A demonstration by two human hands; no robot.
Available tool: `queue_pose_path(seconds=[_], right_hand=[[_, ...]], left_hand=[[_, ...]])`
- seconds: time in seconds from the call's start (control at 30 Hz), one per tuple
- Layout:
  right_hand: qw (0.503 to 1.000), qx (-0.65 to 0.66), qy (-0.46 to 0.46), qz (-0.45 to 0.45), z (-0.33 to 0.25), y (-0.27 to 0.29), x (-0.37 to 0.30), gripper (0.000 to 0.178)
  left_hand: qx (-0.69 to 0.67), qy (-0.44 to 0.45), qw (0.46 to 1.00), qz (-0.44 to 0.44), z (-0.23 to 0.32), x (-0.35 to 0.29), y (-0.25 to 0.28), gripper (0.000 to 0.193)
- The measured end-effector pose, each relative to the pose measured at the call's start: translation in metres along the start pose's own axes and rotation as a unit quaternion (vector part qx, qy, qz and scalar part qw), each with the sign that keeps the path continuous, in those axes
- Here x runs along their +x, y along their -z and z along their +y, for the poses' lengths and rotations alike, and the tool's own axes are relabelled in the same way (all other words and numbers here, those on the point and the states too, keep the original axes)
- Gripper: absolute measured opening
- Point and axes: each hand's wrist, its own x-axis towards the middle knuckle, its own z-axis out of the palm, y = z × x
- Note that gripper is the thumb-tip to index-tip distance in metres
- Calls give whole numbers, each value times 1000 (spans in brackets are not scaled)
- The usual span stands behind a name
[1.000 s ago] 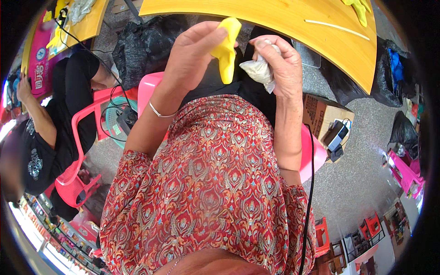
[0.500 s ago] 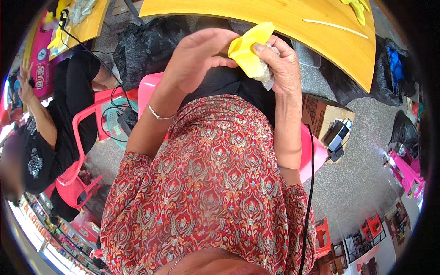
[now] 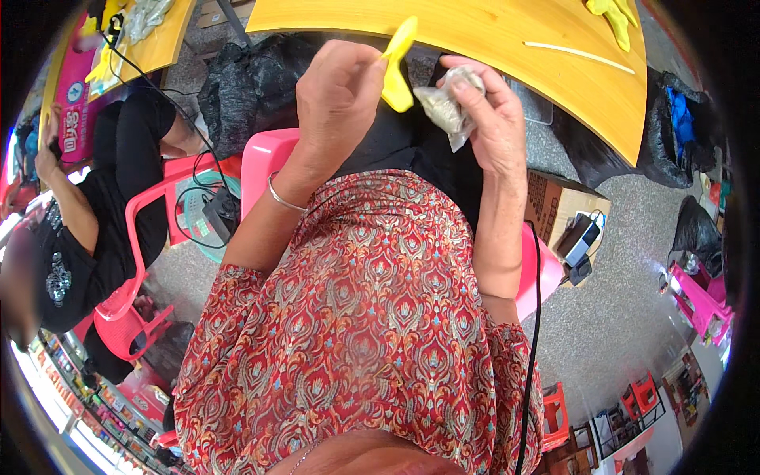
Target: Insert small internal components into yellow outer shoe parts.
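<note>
My left hand (image 3: 340, 99) pinches a yellow rubber glove (image 3: 396, 67), held up just below the edge of the yellow wooden table (image 3: 491, 36). My right hand (image 3: 495, 119) grips a small clear plastic bag (image 3: 445, 107) with greyish contents, right beside the glove. Both hands are raised in front of my chest, close together above my black-clad lap. A thin bracelet circles my left wrist.
Another yellow glove (image 3: 611, 14) and a pale thin stick (image 3: 579, 57) lie on the table. A person in black (image 3: 103, 222) sits on a pink chair at my left. Black bags (image 3: 253, 79), a cardboard box (image 3: 566, 214) and pink stools stand around on the grey floor.
The yellow glove swung toward my right hand and then back up, now hanging narrower between the hands. My right hand turned the plastic bag outward, showing more of it.
</note>
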Motion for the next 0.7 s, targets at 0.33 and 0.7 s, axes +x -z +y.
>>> queue_pose_path(seconds=[0.33,0.7], right_hand=[[998,57,35,-22,4,-27,-8,29],[984,27,140,106,-1,-33,-11,24]], left_hand=[[41,-81,995,-30,8,-2,-18,14],[-77,57,994,-58,15,-16,-24,13]])
